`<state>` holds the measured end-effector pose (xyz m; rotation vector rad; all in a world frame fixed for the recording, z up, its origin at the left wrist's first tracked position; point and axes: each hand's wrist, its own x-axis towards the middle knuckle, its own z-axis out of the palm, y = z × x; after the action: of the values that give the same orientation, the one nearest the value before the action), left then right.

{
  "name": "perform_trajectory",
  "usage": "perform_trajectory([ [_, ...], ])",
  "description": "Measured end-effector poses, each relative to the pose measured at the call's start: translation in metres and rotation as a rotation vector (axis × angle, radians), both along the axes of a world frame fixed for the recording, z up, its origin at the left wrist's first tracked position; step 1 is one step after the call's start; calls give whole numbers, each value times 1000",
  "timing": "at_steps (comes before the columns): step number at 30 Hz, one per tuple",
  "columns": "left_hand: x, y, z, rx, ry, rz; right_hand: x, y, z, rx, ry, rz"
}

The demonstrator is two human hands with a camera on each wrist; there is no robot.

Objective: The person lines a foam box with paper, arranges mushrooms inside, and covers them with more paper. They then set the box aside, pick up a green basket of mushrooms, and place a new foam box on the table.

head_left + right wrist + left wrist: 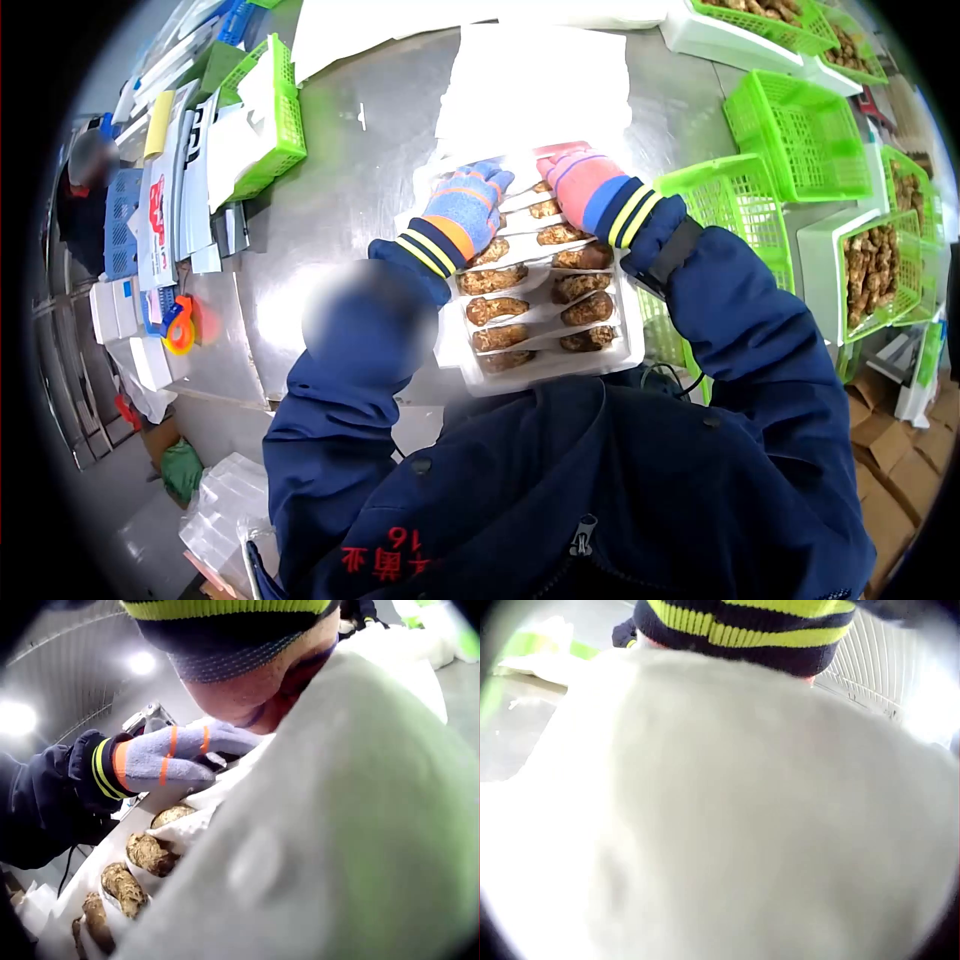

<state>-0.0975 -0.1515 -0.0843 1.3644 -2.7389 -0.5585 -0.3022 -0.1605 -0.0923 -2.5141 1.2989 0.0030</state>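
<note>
A white box point(634, 345) holds two columns of brown, mottled, elongated mushrooms point(496, 310), parted by folded white paper strips. At its far end, my left hand point(466, 206), in a blue-grey glove with orange stripes, pinches the white paper sheet point(535, 90). Opposite it, my right hand point(584, 187), in a pink and blue glove, grips the sheet's other side. Raised paper point(742, 795) fills most of the left wrist view and hides the left fingers. In the right wrist view, paper point(330, 825) covers part of the mushrooms point(124, 889).
Green baskets point(800, 135) stand to the right, some with more mushrooms point(872, 270). Another green basket point(285, 125) and stacked flat cartons point(175, 190) are at the left. An orange tape dispenser point(180, 325) lies near the left table edge. A person point(85, 210) is at the far left.
</note>
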Motion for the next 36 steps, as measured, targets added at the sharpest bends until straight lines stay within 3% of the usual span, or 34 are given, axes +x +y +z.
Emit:
perform_trajectory([
  [1, 8, -2, 1, 5, 158, -23, 2, 4, 9, 32, 16, -55],
  [3, 19, 12, 11, -105, 137, 132, -1, 19, 28, -189, -36, -90],
  [4, 22, 21, 13, -218, -29, 169, -6, 25, 29, -429, -53, -38],
  [7, 18, 20, 6, -215, -193, 147, -6, 30, 27, -260, 104, 19],
  [8, 14, 20, 5, -385, -139, 119, -4, 27, 20, -231, 177, -24],
  [9, 9, 20, 4, -258, -317, 156, -6, 24, 14, -218, 188, -16],
  [13, 1, 6, 7, -198, -432, 133, -9, 16, 11, -140, 188, -10],
  [15, 5, 5, 15, -99, -412, 123, -10, 17, 19, -101, 193, -5],
  [16, 10, 11, 18, -210, -290, 135, -10, 21, 26, -107, 151, -30],
  [17, 16, 19, 22, -320, -164, 144, -11, 28, 34, -177, 91, -66],
  [19, 26, 27, 18, -467, -147, 134, -14, 33, 30, -484, -3, -13],
  [20, 27, 26, 14, -440, -166, 133, -9, 34, 29, -360, 115, -9],
  [23, 36, 20, 11, -555, -94, 175, -10, 33, 33, -317, 99, -6],
  [28, 45, 23, 6, -537, -33, 265, 7, 33, 45, -296, -215, 165],
  [35, 44, 21, -11, -436, -125, 346, 72, 1, 26, 43, -136, 137],
  [36, 43, 22, -12, -432, -118, 351, 72, 4, 18, -38, -244, 168],
])
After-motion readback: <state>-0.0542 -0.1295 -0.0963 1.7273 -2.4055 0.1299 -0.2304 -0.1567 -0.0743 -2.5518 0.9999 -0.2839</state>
